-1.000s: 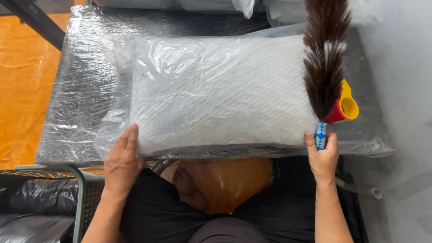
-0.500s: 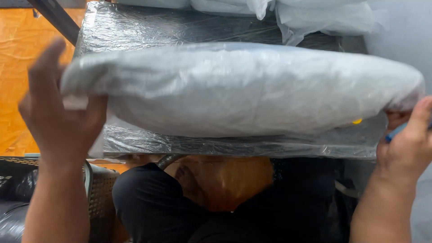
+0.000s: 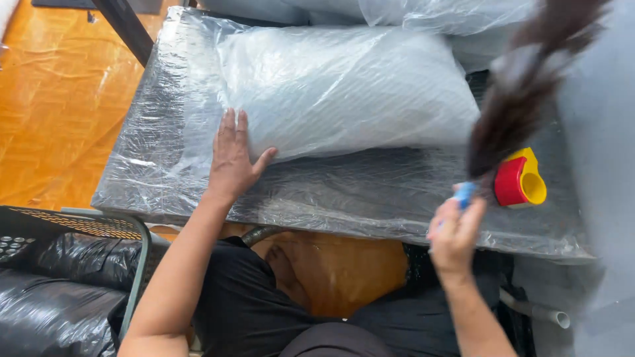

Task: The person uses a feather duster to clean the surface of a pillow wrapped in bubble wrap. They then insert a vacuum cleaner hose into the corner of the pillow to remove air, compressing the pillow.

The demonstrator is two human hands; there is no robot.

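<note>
We are pressing our left hand (image 3: 233,158) flat, fingers spread, on the plastic-wrapped pillow (image 3: 344,92) lying on the film-covered table (image 3: 370,198), while our right hand (image 3: 455,233) is gripping a feather duster (image 3: 516,106), risking knocking the red-and-yellow tape dispenser (image 3: 520,180) off.

Single head view, worn on my head, looking steeply down and close on table (image 3: 370,198); my lap at 6 o'clock.
</note>
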